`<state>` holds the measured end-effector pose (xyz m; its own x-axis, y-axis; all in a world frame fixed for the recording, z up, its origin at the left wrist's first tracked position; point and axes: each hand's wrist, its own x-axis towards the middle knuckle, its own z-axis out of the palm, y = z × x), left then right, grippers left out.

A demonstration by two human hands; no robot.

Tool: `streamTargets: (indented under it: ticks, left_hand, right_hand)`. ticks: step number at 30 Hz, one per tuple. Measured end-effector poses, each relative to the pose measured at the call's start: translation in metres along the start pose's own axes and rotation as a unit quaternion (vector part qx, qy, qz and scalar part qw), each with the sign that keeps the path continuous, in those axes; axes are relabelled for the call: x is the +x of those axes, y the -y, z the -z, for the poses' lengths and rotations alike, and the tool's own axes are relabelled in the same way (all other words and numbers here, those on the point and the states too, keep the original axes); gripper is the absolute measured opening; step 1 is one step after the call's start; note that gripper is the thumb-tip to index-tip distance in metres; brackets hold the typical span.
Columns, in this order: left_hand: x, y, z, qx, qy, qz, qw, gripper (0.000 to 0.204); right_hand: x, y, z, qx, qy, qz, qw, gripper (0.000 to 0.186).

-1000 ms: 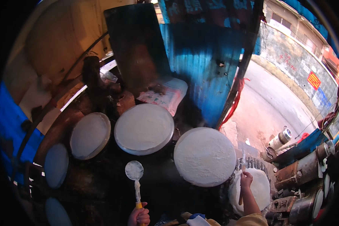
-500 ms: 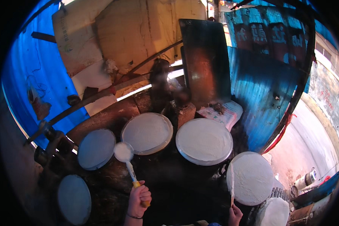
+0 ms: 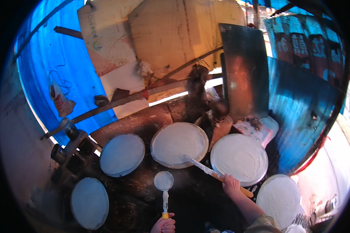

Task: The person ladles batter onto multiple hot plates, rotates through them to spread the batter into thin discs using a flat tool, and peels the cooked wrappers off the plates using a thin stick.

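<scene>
My left hand [image 3: 164, 225] is closed around the yellow handle of a ladle [image 3: 163, 181], low in the middle. The ladle's round bowl looks white, and white batter coats its neck. My right hand [image 3: 232, 185] grips the wooden handle of a long, flat spatula [image 3: 200, 166] smeared with white batter. Its tip lies over the front edge of the middle round griddle [image 3: 179, 143], which bears a white batter layer. The spatula's handle crosses in front of the right-hand griddle [image 3: 239, 159], also covered in white.
More white-covered round griddles stand at the left [image 3: 122, 155], lower left [image 3: 90, 204] and lower right [image 3: 279, 200]. Behind them are a tall dark panel [image 3: 245, 73], cardboard sheets [image 3: 179, 35] and a wooden rail [image 3: 124, 101]. A metal flask [image 3: 326, 207] lies at the right.
My right hand has brought the spatula from the lower-right griddle leftward to the middle one. My left hand has lowered the ladle away from the back griddles. The view has shifted too.
</scene>
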<state>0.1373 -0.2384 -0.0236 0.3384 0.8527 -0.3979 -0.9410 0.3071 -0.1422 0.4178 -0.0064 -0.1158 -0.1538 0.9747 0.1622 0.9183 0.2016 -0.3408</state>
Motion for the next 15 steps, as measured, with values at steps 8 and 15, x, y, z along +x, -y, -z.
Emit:
streamTargets:
  ticks: [8, 15]
  left_hand:
    - [0.026, 0.006, -0.001, -0.076, 0.013, -0.064, 0.995, 0.021]
    - [0.060, 0.010, -0.021, -0.031, -0.018, -0.124, 0.992, 0.020]
  right_hand:
    - [0.061, -0.023, 0.007, -0.030, 0.029, 0.089, 0.995, 0.015]
    - [0.133, -0.059, 0.073, 0.009, -0.155, 0.074, 0.985, 0.014]
